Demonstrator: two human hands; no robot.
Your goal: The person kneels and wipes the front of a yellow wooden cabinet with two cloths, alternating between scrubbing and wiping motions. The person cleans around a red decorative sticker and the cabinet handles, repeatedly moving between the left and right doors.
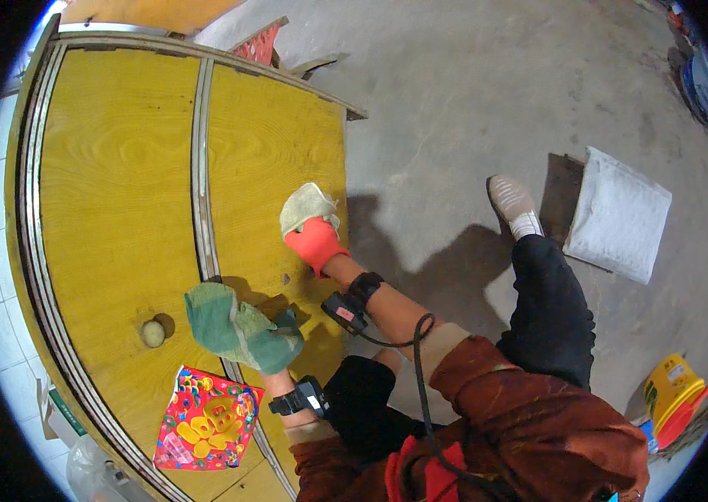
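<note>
My right hand [317,243], in a red glove, is closed round a bunched, pale cream-green cloth [307,207]. The cloth is over the right-hand part of a yellow wooden board [124,176]. My left hand is covered by a green and whitish cloth [220,322], and its fingers are hidden. This cloth hangs over the board's metal strip and casts a shadow on the wood. A small, round, pale greenish thing [152,334] lies to its left. Nearer to me is a bright red packet [210,421] with yellow figures.
Metal strips [202,167] run along the board. To the right, a pale grey slab-like thing [619,215] stands by my shoe [510,197] on the concrete floor. Beyond are a yellow container [670,386] and a bluish bucket [703,88]. A black cable [423,376] hangs along my right arm.
</note>
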